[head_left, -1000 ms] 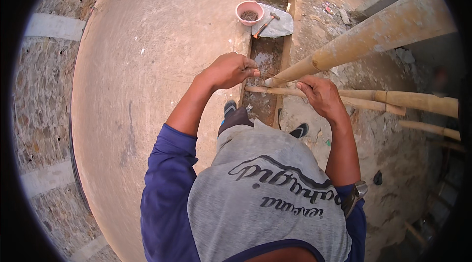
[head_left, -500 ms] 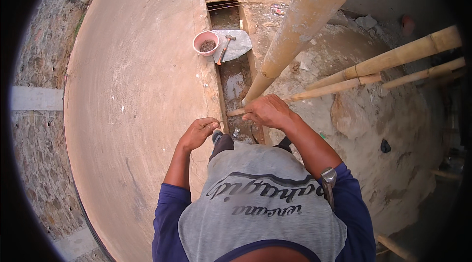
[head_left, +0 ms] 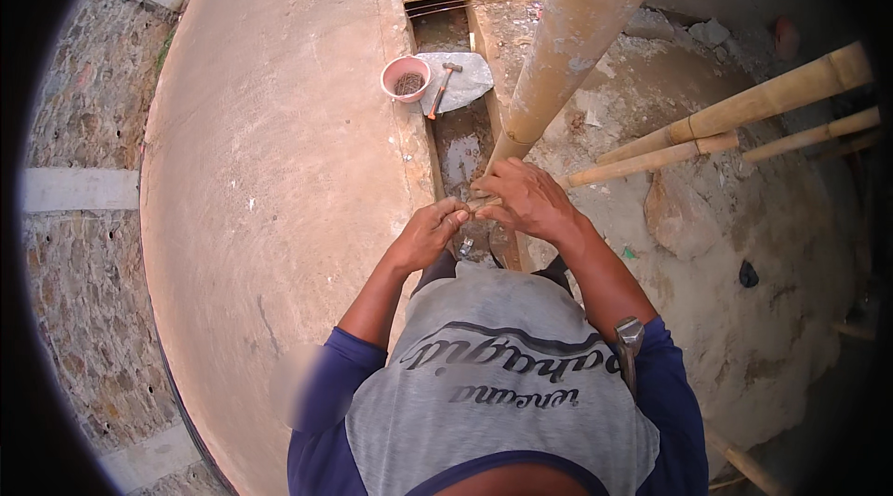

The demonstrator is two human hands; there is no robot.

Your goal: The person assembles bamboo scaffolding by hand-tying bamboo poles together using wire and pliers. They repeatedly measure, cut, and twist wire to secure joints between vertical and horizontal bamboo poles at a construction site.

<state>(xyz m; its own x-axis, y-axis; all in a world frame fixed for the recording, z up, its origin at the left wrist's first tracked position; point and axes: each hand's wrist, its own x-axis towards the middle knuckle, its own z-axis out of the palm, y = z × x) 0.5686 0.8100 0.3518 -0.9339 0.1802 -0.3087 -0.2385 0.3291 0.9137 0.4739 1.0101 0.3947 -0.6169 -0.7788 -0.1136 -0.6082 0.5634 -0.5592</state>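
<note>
Two bare hands showed, one left hand (head_left: 430,234) and one right hand (head_left: 532,203). At least five bamboo lengths were in view: one thick pole (head_left: 591,21), three thinner poles (head_left: 651,160) at the right and one short length (head_left: 744,466) at the lower right. There were one pink bowl (head_left: 390,85), one hammer (head_left: 441,98) and one grey slab (head_left: 474,87); the small dark pieces (head_left: 409,84) in the bowl were too fine to count. One shirt (head_left: 502,361), two blue sleeves (head_left: 684,394), one dark lump (head_left: 748,274) and one green scrap (head_left: 629,252) also appeared.

Pavement (head_left: 279,142) leaves room leftward; 1 thick pole (head_left: 575,40) blocks forward right.
</note>
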